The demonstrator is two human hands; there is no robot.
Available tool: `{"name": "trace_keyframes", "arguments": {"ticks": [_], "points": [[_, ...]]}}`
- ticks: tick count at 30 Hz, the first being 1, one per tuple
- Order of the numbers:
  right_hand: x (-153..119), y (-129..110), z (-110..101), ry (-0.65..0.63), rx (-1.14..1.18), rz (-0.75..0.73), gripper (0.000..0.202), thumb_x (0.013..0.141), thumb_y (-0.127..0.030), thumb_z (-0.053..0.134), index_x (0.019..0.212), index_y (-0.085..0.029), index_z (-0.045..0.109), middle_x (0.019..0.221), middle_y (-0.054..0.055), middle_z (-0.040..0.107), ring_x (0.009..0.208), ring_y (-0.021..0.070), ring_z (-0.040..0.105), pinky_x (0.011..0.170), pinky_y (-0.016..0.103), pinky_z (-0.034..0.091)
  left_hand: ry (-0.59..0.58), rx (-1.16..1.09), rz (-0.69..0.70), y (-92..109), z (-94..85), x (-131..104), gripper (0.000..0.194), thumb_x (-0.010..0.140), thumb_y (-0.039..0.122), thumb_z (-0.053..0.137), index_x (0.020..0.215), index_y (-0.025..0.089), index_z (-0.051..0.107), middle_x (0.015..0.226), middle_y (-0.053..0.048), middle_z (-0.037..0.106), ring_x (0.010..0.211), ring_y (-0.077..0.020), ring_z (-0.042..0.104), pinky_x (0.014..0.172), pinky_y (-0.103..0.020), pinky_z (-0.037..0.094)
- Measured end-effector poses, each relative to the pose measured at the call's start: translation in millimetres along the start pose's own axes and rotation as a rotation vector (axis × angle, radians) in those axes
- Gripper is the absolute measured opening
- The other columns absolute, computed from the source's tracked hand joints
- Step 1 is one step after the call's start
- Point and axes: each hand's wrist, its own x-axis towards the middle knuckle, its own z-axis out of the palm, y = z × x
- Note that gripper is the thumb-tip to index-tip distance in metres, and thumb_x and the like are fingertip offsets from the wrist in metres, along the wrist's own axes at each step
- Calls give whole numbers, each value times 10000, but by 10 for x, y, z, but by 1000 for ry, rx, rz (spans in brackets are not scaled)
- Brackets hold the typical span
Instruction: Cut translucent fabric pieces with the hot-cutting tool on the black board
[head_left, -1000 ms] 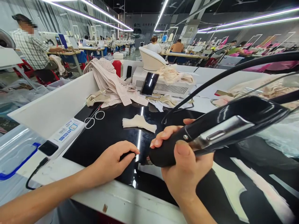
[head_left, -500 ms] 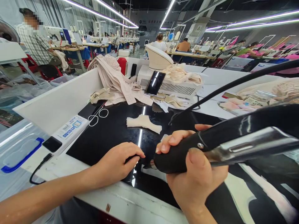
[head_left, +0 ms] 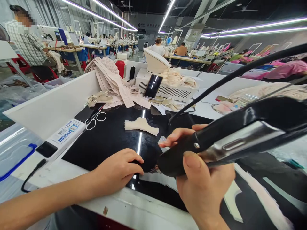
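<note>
My right hand (head_left: 203,182) is wrapped round a black handheld tool (head_left: 182,156) with a metal lever on its side and a cable behind it. The tool's tip points down to the left, low over the black glossy board (head_left: 100,150). My left hand (head_left: 120,169) rests at the board's front edge, just left of the tip, thumb and fingertips close together; whatever they may hold is hidden. A pale cut piece (head_left: 160,179) lies flat under the tool. Farther back on the board sits a cream curved piece (head_left: 141,125).
Cream fabric strips (head_left: 112,80) heap at the back left, near a red thread cone (head_left: 120,68). A phone (head_left: 153,86) leans on a white vented box (head_left: 177,91). At the left are a white box (head_left: 66,131) and white loops (head_left: 90,124). People sit at sewing machines beyond.
The view has shifted slightly right. My left thumb and fingertips look closer together, and the tool has tilted a little in my right hand.
</note>
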Motion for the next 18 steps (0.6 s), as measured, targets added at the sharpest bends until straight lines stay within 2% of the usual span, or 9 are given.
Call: {"name": "trace_keyframes", "arguments": {"ticks": [3, 6, 10, 15, 18], "points": [[55, -64, -73, 30, -73, -19, 428, 718, -406, 882, 1012, -222, 631, 842, 12, 679, 673, 187, 671, 581, 347, 594, -61, -6, 48, 10, -24, -14, 321, 935, 13, 468, 1029, 187, 721, 1193, -83, 679, 1109, -200, 629, 978, -331, 522], [65, -77, -128, 69, -56, -7, 404, 743, -378, 860, 1024, -236, 606, 777, -22, 665, 605, 174, 639, 553, 353, 577, -134, -13, 78, 9, -83, 66, 294, 945, 26, 472, 1034, 183, 705, 1121, -80, 685, 1028, -191, 639, 947, -321, 525], [37, -26, -153, 120, -39, -35, 367, 772, -341, 829, 1032, -243, 588, 738, -43, 658, 575, 162, 612, 534, 335, 536, -222, -79, 136, -38, -170, 289, 219, 964, 99, 570, 1155, 178, 642, 1167, -92, 692, 1152, -220, 621, 1086, -383, 462], [18, 7, -159, 127, -26, -43, 361, 784, -339, 815, 1050, -251, 587, 751, -48, 654, 576, 158, 611, 534, 330, 520, -384, -140, 102, -66, -191, 478, 539, 849, 220, 805, 1333, 243, 568, 1304, -92, 673, 1373, -281, 521, 1236, -541, 260], [9, 5, -161, 124, -17, -34, 363, 781, -354, 812, 1051, -259, 590, 757, -53, 647, 570, 157, 609, 538, 338, 530, -441, -146, 75, -73, -178, 495, 553, 854, 297, 807, 1342, 248, 554, 1338, -98, 657, 1406, -306, 493, 1241, -611, 193]]}}
